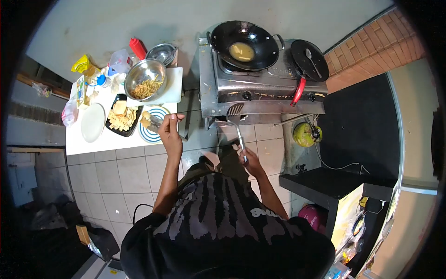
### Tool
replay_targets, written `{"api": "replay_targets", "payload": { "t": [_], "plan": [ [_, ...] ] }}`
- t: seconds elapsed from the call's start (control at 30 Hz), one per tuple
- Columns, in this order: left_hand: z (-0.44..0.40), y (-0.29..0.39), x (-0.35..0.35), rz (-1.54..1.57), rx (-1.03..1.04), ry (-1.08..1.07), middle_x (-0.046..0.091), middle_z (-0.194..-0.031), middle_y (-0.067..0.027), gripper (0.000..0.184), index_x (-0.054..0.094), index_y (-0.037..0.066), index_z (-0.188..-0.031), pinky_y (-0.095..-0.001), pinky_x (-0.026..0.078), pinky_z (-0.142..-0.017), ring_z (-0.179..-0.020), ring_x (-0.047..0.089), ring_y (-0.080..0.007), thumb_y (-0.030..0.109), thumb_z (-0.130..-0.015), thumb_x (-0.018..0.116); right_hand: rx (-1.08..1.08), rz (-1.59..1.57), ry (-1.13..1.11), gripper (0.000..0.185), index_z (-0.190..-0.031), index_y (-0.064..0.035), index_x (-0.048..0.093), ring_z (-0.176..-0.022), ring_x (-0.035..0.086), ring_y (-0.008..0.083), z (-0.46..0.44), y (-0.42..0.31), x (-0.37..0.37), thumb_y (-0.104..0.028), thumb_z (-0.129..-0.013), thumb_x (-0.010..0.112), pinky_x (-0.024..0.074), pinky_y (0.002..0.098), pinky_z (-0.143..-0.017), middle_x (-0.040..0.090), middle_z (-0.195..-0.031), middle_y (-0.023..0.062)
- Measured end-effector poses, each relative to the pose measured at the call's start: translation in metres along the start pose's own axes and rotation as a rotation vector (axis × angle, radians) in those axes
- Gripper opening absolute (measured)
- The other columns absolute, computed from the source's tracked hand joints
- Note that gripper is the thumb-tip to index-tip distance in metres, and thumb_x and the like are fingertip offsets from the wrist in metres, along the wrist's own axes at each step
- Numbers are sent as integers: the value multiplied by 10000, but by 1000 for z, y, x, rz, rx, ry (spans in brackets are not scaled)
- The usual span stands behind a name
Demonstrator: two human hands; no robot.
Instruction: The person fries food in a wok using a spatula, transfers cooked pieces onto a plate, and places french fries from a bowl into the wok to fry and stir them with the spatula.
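My left hand (171,135) is closed, thumb and fingers pinched, at the right edge of the white table. From it a small shiny utensil (157,122) points left over a blue-and-white ringed plate (153,136), with pale yellow food (146,118) at its far end; its exact kind is unclear. My right hand (251,163) grips the handle of a slotted turner (236,111), its head raised in front of the stove. Left of the ringed plate lies a black tray (132,129) of pale cut food. Behind it stands a steel bowl (134,72) with yellowish strips.
A black wok (260,42) holding yellowish liquid sits on the steel gas stove (260,88). Right of it rests a red-handled pan (299,56) with a spoon inside. A white oval plate (93,123) and red bottle (138,48) are left. A green gas cylinder (304,135) stands below right.
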State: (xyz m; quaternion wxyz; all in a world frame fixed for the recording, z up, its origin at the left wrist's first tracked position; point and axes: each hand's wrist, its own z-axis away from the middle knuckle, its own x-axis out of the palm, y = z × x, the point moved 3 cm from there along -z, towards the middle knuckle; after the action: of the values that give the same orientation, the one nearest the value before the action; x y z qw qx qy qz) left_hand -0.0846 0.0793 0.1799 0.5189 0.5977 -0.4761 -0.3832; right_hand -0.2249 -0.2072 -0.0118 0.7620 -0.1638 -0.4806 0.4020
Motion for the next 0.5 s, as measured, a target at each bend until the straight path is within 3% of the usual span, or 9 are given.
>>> {"api": "replay_targets", "payload": {
  "t": [0.07,0.27,0.4,0.5],
  "plan": [
    [-3,-10,13,39,-3,-30,625,-804,-65,340,612,-31,-827,-250,418,-750,-786,543,-114,228,-1000,476,10,107,-172,326,-1267,-24,481,-739,456,86,11,-5,11,-206,-997,461,383,224,-689,477,-812,-11],
    [-3,3,47,-17,-59,-127,539,-705,-8,383,628,-4,-803,-221,317,-588,-629,400,-57,274,-1007,463,8,257,-182,296,-1228,-34,499,-757,458,87,26,-59,41,-207,-988,478,390,230,-693,476,-828,-11],
    [-14,0,54,-10,-80,-93,491,-654,13,396,625,-5,-790,-218,278,-543,-588,357,-49,284,-1006,464,-221,455,-39,227,-1151,-57,527,-694,436,65,15,-132,23,-174,-957,543,378,216,-635,491,-816,-37],
    [-26,-1,59,-59,-59,-58,554,-679,-5,422,639,-5,-803,-231,301,-561,-610,396,-59,301,-1005,430,-350,582,184,221,-1134,-80,542,-665,426,60,16,-207,31,-179,-939,576,363,211,-616,482,-779,-50]
  ]
}}
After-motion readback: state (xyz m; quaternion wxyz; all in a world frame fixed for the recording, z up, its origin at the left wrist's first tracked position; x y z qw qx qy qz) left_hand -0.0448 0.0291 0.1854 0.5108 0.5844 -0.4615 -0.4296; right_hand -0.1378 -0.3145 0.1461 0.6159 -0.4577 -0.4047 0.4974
